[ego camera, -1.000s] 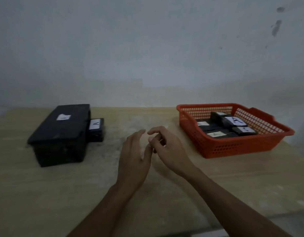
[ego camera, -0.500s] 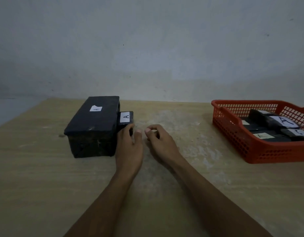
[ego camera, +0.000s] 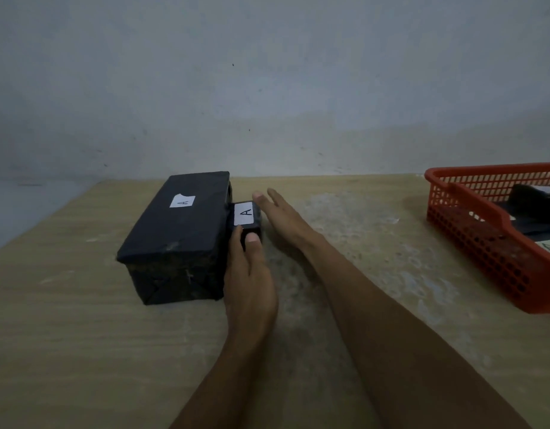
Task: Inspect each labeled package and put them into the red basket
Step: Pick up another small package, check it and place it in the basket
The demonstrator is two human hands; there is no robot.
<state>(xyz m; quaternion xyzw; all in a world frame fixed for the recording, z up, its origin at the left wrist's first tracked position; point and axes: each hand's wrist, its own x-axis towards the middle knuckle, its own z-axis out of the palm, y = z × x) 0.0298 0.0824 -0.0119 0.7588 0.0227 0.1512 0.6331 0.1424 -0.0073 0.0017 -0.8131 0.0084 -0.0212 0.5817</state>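
Left hand [ego camera: 248, 283] pinching small package [ego camera: 245, 218] at centre, its far end hidden, right hand [ego camera: 283, 218] flat beside it, fingers straight, basket [ego camera: 471, 243] cut off right, large package [ego camera: 177, 233] left.

Large package [ego camera: 177, 233] sits left of centre on the table [ego camera: 81, 351], small package [ego camera: 245, 219] tucked just beside its right side. Left hand [ego camera: 248, 286] in front of the small one, touching its near end; right hand [ego camera: 283, 216] just right of it. Basket [ego camera: 484, 252] far right, more packages [ego camera: 529, 201] inside.
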